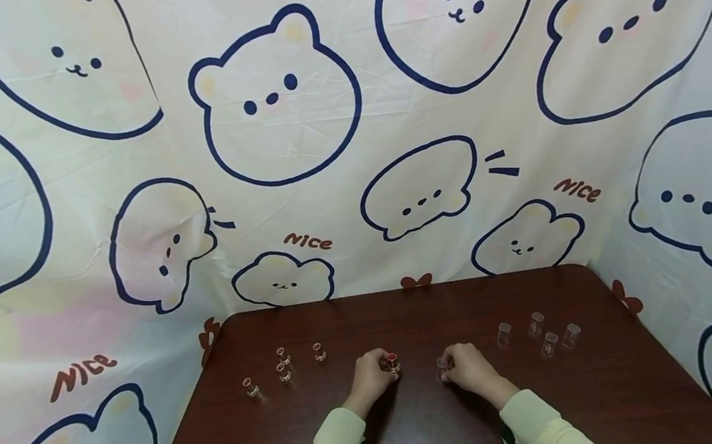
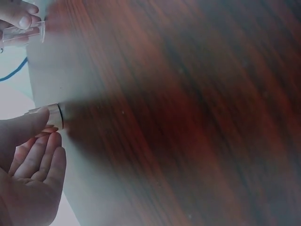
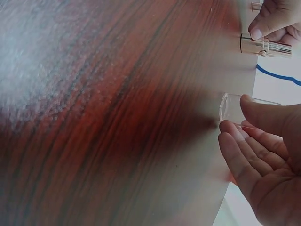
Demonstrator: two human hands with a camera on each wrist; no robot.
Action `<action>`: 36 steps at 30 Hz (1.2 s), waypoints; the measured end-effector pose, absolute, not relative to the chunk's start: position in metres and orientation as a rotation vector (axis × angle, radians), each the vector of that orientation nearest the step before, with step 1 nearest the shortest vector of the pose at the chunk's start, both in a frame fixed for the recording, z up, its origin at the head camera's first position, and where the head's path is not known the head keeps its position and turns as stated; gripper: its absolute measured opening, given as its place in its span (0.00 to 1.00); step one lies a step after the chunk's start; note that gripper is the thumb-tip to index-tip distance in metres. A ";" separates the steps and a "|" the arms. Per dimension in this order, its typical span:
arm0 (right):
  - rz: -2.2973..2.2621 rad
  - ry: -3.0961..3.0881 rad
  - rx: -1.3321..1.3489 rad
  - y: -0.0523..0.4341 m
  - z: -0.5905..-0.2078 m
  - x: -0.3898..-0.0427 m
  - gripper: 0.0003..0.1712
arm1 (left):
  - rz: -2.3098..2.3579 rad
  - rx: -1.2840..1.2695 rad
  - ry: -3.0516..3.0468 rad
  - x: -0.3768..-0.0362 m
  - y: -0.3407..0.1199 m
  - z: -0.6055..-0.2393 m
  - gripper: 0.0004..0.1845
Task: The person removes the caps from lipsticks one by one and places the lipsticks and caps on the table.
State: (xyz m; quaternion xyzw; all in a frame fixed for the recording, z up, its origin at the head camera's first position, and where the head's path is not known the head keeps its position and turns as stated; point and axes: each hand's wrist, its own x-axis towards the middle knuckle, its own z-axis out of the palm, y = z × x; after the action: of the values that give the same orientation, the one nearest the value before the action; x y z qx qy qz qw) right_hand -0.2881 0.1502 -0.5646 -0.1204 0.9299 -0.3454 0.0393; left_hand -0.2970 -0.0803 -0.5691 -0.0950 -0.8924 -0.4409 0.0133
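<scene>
My left hand (image 1: 383,366) pinches a small silver lipstick tube (image 1: 393,362) with a red tip, standing on the dark wooden table (image 1: 415,431). In the left wrist view the thumb and fingers (image 2: 44,125) hold the tube's metal band (image 2: 55,116). About a hand's width to the right, my right hand (image 1: 450,369) pinches a small clear cap (image 1: 442,364) low over the table. The right wrist view shows that clear cap (image 3: 230,108) between the thumb and fingertips (image 3: 230,129), with the silver tube (image 3: 263,46) beyond it.
Several small uncapped lipstick tubes (image 1: 284,372) stand on the table's left side. Several clear caps (image 1: 549,343) stand on the right side. A cartoon bear cloth (image 1: 280,100) hangs behind and around the table.
</scene>
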 end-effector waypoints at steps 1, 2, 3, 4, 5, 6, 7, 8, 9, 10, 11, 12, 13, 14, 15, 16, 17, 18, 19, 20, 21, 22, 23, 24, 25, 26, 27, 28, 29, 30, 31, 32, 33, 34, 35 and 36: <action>-1.066 2.851 -0.376 0.150 -0.565 -0.288 0.09 | -1.375 -0.290 -2.786 -0.297 -0.080 -0.569 0.13; -1.071 2.851 -0.379 0.150 -0.565 -0.288 0.09 | -1.376 -0.294 -2.786 -0.297 -0.080 -0.569 0.13; -1.076 2.850 -0.382 0.150 -0.566 -0.288 0.09 | -1.382 -0.292 -2.790 -0.297 -0.081 -0.570 0.13; -1.080 2.847 -0.382 0.150 -0.566 -0.288 0.09 | -1.387 -0.292 -2.794 -0.297 -0.081 -0.570 0.13; -1.083 2.845 -0.383 0.150 -0.566 -0.288 0.09 | -1.390 -0.292 -2.797 -0.297 -0.081 -0.570 0.13; -1.084 2.842 -0.381 0.150 -0.567 -0.288 0.09 | -1.395 -0.292 -2.799 -0.297 -0.081 -0.571 0.13; -1.085 2.840 -0.380 0.150 -0.567 -0.288 0.09 | -1.399 -0.291 -2.801 -0.296 -0.081 -0.571 0.13; -1.084 2.837 -0.378 0.150 -0.567 -0.288 0.10 | -1.406 -0.289 -2.802 -0.296 -0.081 -0.571 0.13; -1.086 2.834 -0.376 0.150 -0.568 -0.288 0.10 | -1.413 -0.289 -2.802 -0.296 -0.081 -0.571 0.13; -1.090 2.830 -0.375 0.150 -0.568 -0.289 0.10 | -1.417 -0.291 -2.799 -0.295 -0.081 -0.570 0.13; -1.092 2.827 -0.374 0.150 -0.568 -0.289 0.10 | -1.422 -0.295 -2.796 -0.295 -0.081 -0.570 0.14; -1.098 2.821 -0.373 0.150 -0.568 -0.289 0.10 | -1.430 -0.297 -2.796 -0.295 -0.081 -0.569 0.14; -1.103 2.816 -0.374 0.150 -0.568 -0.290 0.10 | -1.441 -0.301 -2.794 -0.295 -0.081 -0.568 0.14; -1.108 2.811 -0.375 0.151 -0.568 -0.290 0.10 | -1.454 -0.304 -2.793 -0.295 -0.082 -0.567 0.15; -1.115 2.807 -0.375 0.151 -0.567 -0.290 0.11 | -1.465 -0.307 -2.791 -0.296 -0.082 -0.566 0.15; -1.121 2.803 -0.377 0.151 -0.567 -0.291 0.11 | -1.479 -0.305 -2.793 -0.296 -0.082 -0.565 0.15; -1.127 2.797 -0.382 0.151 -0.567 -0.290 0.11 | -1.488 -0.311 -2.795 -0.296 -0.083 -0.565 0.15; -1.130 2.799 -0.385 0.151 -0.566 -0.290 0.11 | -1.479 -0.319 -2.799 -0.297 -0.083 -0.564 0.16; -1.134 2.797 -0.385 0.152 -0.565 -0.290 0.11 | -1.459 -0.329 -2.803 -0.297 -0.084 -0.564 0.16; -1.138 2.796 -0.384 0.152 -0.563 -0.290 0.11 | -1.436 -0.339 -2.811 -0.297 -0.084 -0.563 0.16; -1.139 2.796 -0.381 0.153 -0.561 -0.290 0.11 | -1.409 -0.350 -2.820 -0.297 -0.085 -0.562 0.16; -1.137 2.799 -0.380 0.154 -0.559 -0.289 0.12 | -1.386 -0.360 -2.829 -0.297 -0.085 -0.561 0.17; -1.135 2.798 -0.377 0.156 -0.556 -0.289 0.13 | -1.348 -0.375 -2.836 -0.298 -0.086 -0.560 0.17; -1.133 2.800 -0.370 0.157 -0.553 -0.288 0.15 | -1.315 -0.385 -2.843 -0.298 -0.087 -0.557 0.18; -1.137 2.796 -0.362 0.159 -0.549 -0.288 0.16 | -1.301 -0.389 -2.851 -0.298 -0.088 -0.555 0.19; -1.134 2.798 -0.358 0.161 -0.545 -0.288 0.18 | -1.300 -0.388 -2.860 -0.298 -0.089 -0.552 0.21; -1.135 2.796 -0.352 0.162 -0.540 -0.288 0.19 | -1.301 -0.385 -2.867 -0.298 -0.090 -0.549 0.22; -1.135 2.798 -0.347 0.164 -0.535 -0.289 0.20 | -1.301 -0.381 -2.872 -0.298 -0.092 -0.546 0.24; -1.136 2.796 -0.339 0.166 -0.530 -0.290 0.21 | -1.304 -0.378 -2.878 -0.299 -0.093 -0.542 0.25; -1.132 2.800 -0.331 0.168 -0.525 -0.291 0.21 | -1.317 -0.378 -2.881 -0.300 -0.094 -0.538 0.26; -1.126 2.804 -0.326 0.170 -0.520 -0.293 0.22 | -1.330 -0.378 -2.885 -0.302 -0.096 -0.534 0.27; -1.116 2.812 -0.326 0.172 -0.514 -0.295 0.22 | -1.340 -0.381 -2.885 -0.303 -0.097 -0.529 0.27; -1.104 2.821 -0.319 0.175 -0.508 -0.297 0.22 | -1.343 -0.392 -2.880 -0.305 -0.099 -0.524 0.28; -1.093 2.834 -0.318 0.177 -0.503 -0.300 0.22 | -1.348 -0.399 -2.874 -0.308 -0.101 -0.518 0.29; -1.085 2.847 -0.318 0.180 -0.498 -0.302 0.23 | -1.349 -0.410 -2.865 -0.310 -0.103 -0.512 0.29; -1.077 2.860 -0.324 0.183 -0.492 -0.305 0.24 | -1.349 -0.416 -2.852 -0.313 -0.105 -0.505 0.29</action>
State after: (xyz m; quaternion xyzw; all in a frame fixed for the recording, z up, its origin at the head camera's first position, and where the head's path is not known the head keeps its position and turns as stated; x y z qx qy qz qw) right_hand -0.3052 0.1831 -0.4921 -0.1054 0.9301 -0.3502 0.0341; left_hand -0.3132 -0.1046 -0.5054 -0.1307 -0.8961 -0.4238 -0.0205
